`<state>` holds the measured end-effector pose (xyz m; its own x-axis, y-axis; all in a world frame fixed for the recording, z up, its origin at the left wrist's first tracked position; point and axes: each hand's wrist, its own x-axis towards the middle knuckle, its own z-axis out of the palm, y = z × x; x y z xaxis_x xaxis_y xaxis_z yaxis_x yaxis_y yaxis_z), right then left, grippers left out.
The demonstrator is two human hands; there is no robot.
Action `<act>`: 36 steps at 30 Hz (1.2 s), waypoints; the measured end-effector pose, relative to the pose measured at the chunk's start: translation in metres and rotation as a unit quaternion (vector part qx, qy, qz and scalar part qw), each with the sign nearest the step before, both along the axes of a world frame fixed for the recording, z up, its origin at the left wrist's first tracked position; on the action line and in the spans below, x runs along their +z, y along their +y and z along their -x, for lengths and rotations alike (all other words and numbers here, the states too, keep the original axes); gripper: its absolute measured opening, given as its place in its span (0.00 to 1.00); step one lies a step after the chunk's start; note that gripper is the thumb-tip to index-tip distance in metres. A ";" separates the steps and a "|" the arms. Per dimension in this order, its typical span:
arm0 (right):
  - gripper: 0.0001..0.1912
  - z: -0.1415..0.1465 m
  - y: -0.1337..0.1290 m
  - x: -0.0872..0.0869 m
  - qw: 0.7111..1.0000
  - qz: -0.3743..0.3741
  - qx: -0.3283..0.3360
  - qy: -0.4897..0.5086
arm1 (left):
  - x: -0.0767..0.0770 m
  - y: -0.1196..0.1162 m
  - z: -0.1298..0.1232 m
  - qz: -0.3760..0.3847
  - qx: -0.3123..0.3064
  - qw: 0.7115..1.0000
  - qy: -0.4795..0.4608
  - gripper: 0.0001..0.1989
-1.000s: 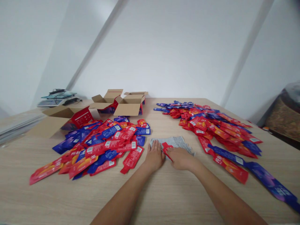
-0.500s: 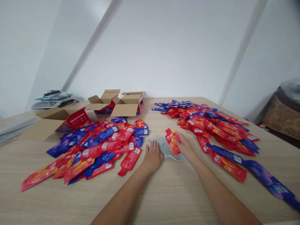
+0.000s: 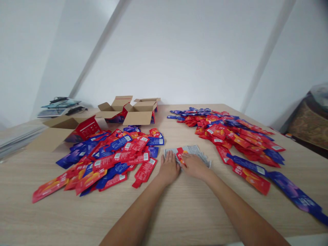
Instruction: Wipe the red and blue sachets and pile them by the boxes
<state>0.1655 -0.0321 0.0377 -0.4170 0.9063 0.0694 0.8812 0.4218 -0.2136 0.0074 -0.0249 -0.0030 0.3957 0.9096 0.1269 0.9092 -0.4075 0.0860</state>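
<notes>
A grey cloth (image 3: 196,150) lies on the table in front of me, wrinkled at its right side. On it rests a red and orange sachet (image 3: 180,151), largely covered by my right hand (image 3: 194,165), whose fingers lie flat over it. My left hand (image 3: 169,168) is spread flat on the cloth's left part, close beside the right one. Left of my hands, a single red sachet (image 3: 145,172) lies barcode side up at the edge of a heap of red and blue sachets (image 3: 112,153).
Another sachet heap (image 3: 230,133) spreads along the right, with a blue strip (image 3: 294,193) trailing toward the front. Open cardboard boxes (image 3: 138,118) stand at the back left, another box (image 3: 55,131) nearer. Flat items (image 3: 60,106) are stacked at the far left. A patterned object (image 3: 311,119) sits far right.
My right hand has gone from pinching the sachet above the cloth to lying flat over it, with the sachet down on the cloth. My left hand remains on the cloth.
</notes>
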 end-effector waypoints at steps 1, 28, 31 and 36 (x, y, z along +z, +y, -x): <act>0.25 0.001 -0.003 0.006 1.000 0.005 0.009 -0.019 | 0.000 0.000 0.000 0.000 0.001 1.000 0.001 0.30; 0.19 -0.004 0.024 -0.010 0.883 0.005 -0.002 0.469 | 0.017 0.001 0.007 0.217 0.048 0.694 -0.685 0.20; 0.19 -0.039 0.029 -0.002 0.948 -0.128 -0.139 0.257 | 0.020 0.009 0.020 0.173 0.064 0.614 -0.767 0.18; 0.21 -0.121 0.036 -0.002 0.925 -0.072 -0.372 -0.030 | 0.027 0.029 0.053 0.030 0.116 0.512 -0.850 0.12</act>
<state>0.2867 0.0037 0.0359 0.3110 0.9270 0.2096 0.9476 -0.2855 -0.1432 -0.0454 0.0039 0.0238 -0.3599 0.9298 0.0775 -0.4785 -0.2552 0.8402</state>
